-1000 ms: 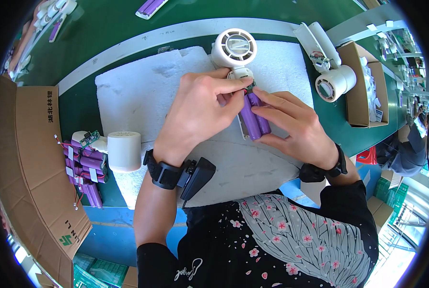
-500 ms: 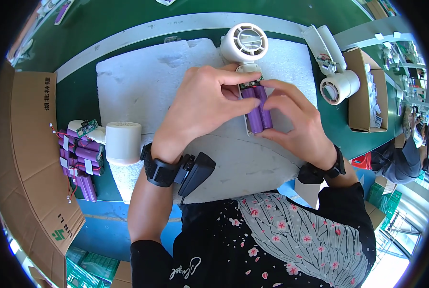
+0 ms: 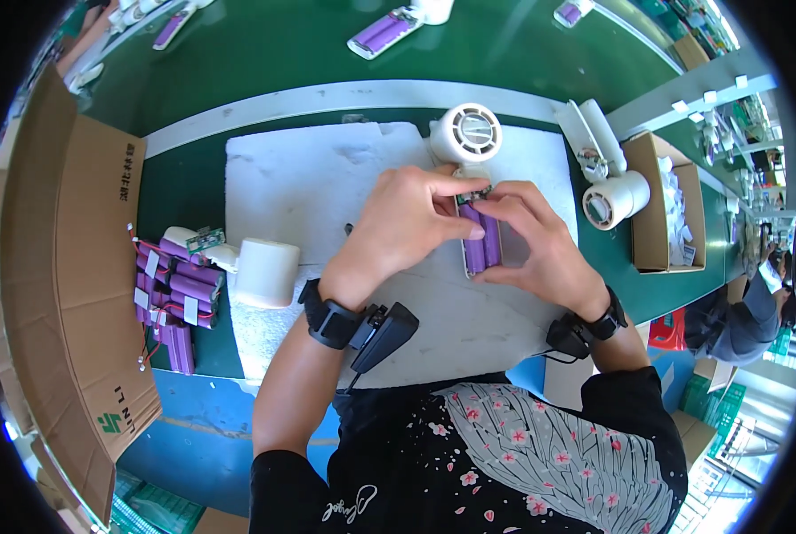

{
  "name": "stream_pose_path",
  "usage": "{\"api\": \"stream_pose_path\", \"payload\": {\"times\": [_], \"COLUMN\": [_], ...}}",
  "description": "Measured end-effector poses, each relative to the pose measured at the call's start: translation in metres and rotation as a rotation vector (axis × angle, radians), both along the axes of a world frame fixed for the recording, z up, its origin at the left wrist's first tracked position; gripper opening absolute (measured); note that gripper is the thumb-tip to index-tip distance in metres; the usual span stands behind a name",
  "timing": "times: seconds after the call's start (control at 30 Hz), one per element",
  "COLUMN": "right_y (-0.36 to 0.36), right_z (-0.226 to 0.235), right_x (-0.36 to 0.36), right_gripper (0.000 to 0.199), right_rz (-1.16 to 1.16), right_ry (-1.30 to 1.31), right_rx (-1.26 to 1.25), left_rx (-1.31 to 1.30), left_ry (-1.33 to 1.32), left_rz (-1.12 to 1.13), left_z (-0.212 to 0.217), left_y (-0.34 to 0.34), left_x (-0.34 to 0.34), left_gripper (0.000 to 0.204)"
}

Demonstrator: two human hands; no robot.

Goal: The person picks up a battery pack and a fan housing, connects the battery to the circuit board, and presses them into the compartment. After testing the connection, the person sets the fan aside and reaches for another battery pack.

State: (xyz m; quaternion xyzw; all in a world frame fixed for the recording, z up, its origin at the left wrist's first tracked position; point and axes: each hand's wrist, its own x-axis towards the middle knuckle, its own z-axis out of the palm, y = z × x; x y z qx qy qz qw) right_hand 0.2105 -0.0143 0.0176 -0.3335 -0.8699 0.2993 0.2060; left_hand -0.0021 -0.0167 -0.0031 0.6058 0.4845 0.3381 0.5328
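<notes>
A white handheld fan [image 3: 467,132] lies on the foam sheet, its round head pointing away from me and its handle shell uncovered. Inside the handle sit two purple battery cells [image 3: 480,242], side by side, with a small green circuit board [image 3: 474,194] at their upper end. My left hand [image 3: 402,218] grips the handle from the left, thumb on the cells and fingers by the board. On the other side my right hand [image 3: 540,245] is closed around the cells, thumb near their lower end and fingertips by the board. Fingers partly hide the board.
Left of the foam sheet [image 3: 300,169] are a stack of purple battery packs [image 3: 184,289] with wires and another white fan [image 3: 269,271]. A tall cardboard box [image 3: 95,258] borders that side. At right are an opened fan [image 3: 616,198] and a carton [image 3: 665,261] of small parts. Beyond the rail lie more opened fans [image 3: 384,34].
The whole view has shifted, so the bench appears lower and more opened fans show at the top. My right fingers have moved in closer to the board; both hands stay on the fan.
</notes>
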Motion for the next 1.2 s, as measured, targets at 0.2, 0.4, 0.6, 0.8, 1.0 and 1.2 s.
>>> {"api": "stream_pose_path", "payload": {"times": [0.2, 0.4, 0.6, 0.8, 1.0, 1.2], "right_y": [-0.01, -0.01, 0.051, 0.065, 0.169, 0.311], "right_z": [0.01, 0.015, 0.004, 0.052, 0.079, -0.004], "right_x": [-0.007, -0.014, -0.016, -0.042, -0.126, -0.21], "right_gripper": [0.071, 0.07, 0.061, 0.046, 0.038, 0.055], "right_rz": [0.035, 0.024, -0.321, -0.441, -0.177, -0.023], "right_ry": [-0.155, -0.237, -0.289, -0.204, -0.274, -0.51], "right_rx": [0.178, 0.278, 0.518, 0.541, 0.476, 0.603], "left_rx": [0.098, 0.204, 0.422, 0.473, 0.511, 0.443], "left_ry": [-0.003, 0.015, -0.024, 0.009, 0.156, 0.241], "left_rz": [-0.013, 0.011, 0.274, 0.297, 0.217, 0.334], "left_z": [-0.003, -0.005, -0.011, -0.026, -0.018, -0.025], "left_y": [0.001, 0.0, 0.002, 0.003, 0.005, -0.001], "left_x": [-0.005, -0.002, 0.007, 0.012, 0.011, 0.012], "left_gripper": [0.048, 0.048, 0.04, 0.023, 0.021, 0.029]}}
